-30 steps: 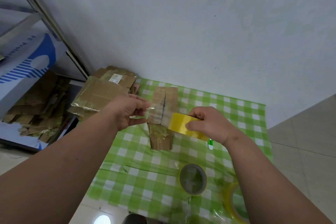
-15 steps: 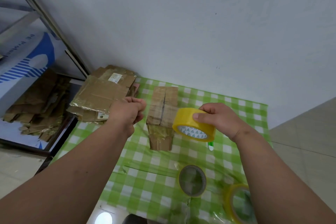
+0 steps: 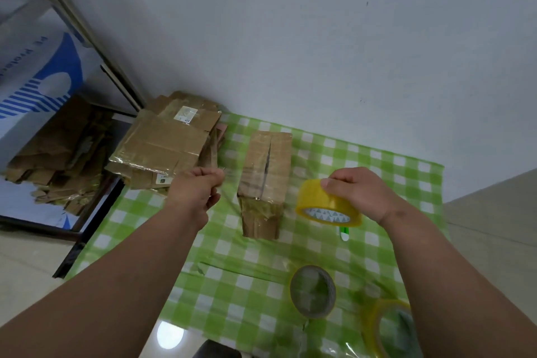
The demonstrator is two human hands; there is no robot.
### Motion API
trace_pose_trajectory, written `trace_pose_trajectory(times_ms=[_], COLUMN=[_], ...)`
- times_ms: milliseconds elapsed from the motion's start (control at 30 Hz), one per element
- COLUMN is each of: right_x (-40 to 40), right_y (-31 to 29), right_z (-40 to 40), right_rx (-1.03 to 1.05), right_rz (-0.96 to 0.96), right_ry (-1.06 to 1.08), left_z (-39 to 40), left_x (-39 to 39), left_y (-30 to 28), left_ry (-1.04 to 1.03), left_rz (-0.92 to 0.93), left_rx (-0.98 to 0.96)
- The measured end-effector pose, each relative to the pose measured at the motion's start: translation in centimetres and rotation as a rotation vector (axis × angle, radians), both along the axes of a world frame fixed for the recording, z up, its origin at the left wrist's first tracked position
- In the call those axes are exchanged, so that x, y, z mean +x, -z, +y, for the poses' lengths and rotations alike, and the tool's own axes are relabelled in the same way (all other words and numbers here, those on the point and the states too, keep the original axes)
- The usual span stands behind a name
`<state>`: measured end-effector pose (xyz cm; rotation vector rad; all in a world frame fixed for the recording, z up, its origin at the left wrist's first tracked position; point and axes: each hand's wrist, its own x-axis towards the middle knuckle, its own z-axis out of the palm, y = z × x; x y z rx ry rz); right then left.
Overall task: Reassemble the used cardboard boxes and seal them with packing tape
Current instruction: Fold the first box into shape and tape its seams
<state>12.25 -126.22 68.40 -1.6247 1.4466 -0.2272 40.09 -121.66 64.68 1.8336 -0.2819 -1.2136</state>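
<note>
Holding a yellow tape roll (image 3: 328,201) in the air just right of the box (image 3: 266,180), the right hand (image 3: 360,192) is curling its fingers over the top of the roll, thumb toward the box, so the roll can turn while tape pays out. The left hand (image 3: 197,189) is hovering on the other side of the box with fingers curled in, seemingly pinching the free end of a clear strip; a faint sheen is running from that hand toward the box top, though the strip itself is too thin to trace with certainty. Keeping one hand on each side looks meant to be stretching the tape taut across the box's top seam before it goes down.

The box is standing on the desk (image 3: 406,166), which is covered by a green checked cloth, its top flaps meeting along a dark centre slit and its near face wrinkled with old film. A stack of flattened boxes (image 3: 165,148) is waiting at the far left edge, apparently next in line. Two more rolls are lying nearer the person: a grey roll (image 3: 312,291) and a yellow-rimmed roll (image 3: 389,328), both well apart from the box. A small green thing (image 3: 344,233) is lying under the raised roll.
</note>
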Motion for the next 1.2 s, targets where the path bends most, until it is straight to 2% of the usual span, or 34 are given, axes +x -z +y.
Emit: trace_pose_trajectory(times_ms=[267, 900, 1200], right_x=[1.4, 2.7, 3.9], right_y=[1.9, 4.0, 6.2], right_z=[-0.4, -1.2, -0.5], right_rx=[-0.027, -0.039, -0.075], right_rz=[0.306, 0.453, 0.612], right_ry=[-0.119, -0.146, -0.157], left_z=[-0.1, 0.0, -0.3], left_x=[-0.6, 0.0, -1.0], left_y=[1.6, 4.1, 5.1], left_ry=[-0.028, -0.019, 0.138], left_rz=[-0.019, -0.009, -0.113], left_rx=[0.035, 0.099, 0.169])
